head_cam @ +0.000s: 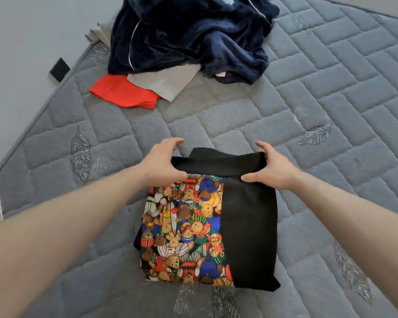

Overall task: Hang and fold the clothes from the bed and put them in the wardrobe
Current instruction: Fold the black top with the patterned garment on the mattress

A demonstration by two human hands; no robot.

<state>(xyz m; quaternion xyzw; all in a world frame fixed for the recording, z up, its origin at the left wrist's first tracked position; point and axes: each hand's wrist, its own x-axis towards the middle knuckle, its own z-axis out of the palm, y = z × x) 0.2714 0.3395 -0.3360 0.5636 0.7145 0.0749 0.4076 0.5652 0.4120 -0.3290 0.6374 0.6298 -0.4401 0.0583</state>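
Note:
A folded black garment with a colourful teddy-bear print panel (207, 226) lies on the grey quilted mattress (331, 99) in front of me. My left hand (163, 159) holds its far left corner, thumb on top and fingers curled over the far edge. At the far right corner, my right hand (271, 166) grips the same folded black edge in the same way. Further back lies a pile of clothes: a dark navy fleece garment (189, 35), a grey cloth (163, 84) under it and a red cloth (124, 92).
The mattress's left edge (32, 125) runs diagonally beside a pale wall, with a small black square (59, 69) on the wall. Bare mattress stretches to the right and between the folded garment and the pile.

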